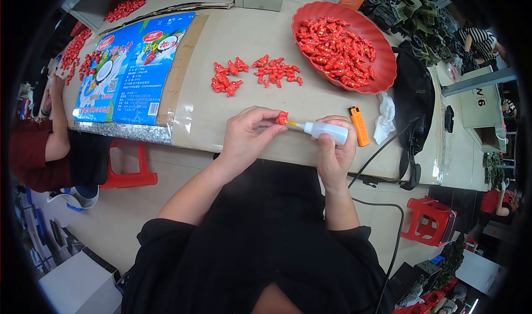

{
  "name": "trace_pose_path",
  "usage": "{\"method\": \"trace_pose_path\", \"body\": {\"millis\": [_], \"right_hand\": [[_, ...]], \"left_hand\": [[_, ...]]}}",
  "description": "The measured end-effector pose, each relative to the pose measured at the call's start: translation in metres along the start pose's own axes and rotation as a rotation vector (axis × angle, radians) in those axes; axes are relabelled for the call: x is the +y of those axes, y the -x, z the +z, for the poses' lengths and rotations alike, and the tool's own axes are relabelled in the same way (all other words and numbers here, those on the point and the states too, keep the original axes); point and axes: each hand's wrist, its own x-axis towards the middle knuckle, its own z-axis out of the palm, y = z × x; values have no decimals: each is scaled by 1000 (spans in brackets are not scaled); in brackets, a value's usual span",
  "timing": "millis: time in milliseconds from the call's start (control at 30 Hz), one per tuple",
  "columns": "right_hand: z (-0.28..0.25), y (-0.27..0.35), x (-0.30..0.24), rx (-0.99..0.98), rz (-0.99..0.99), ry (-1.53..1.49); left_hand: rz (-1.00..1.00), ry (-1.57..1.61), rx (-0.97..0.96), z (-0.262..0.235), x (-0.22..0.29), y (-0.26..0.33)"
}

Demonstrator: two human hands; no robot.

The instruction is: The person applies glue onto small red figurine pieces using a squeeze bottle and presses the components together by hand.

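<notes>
Between the thumb and fingers of my left hand (247,134) is a small red figurine (282,117). My right hand (337,154) grips a white squeeze bottle (328,132), tipped sideways to the left. Its thin yellowish nozzle (295,124) reaches to the figurine; whether it touches I cannot tell. Beyond my hands, two small groups of red figurines (275,71) lie on the table (221,123). A red scalloped bowl (388,76) heaped with more such pieces stands to the right, behind my right hand.
An orange lighter (359,125) and a crumpled white tissue (385,117) lie right of my right hand, by a black bag (418,101) and a cable (382,204). Blue printed cardboard (133,70) covers the table's left. Another person's arm (57,120) rests at the far left, near a red stool (130,164).
</notes>
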Motion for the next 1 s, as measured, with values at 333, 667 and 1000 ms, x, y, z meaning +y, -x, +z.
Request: {"method": "trace_pose_path", "body": {"millis": [333,667,1000], "right_hand": [[-2,1,-3,16,60,-38],[0,2,0,40,-70,93],[-1,3,2,20,-93,146]], "left_hand": [[-14,18,10,1,-1,0],[-11,-28,28,1,-1,0],[9,-62,35,2,0,0]]}}
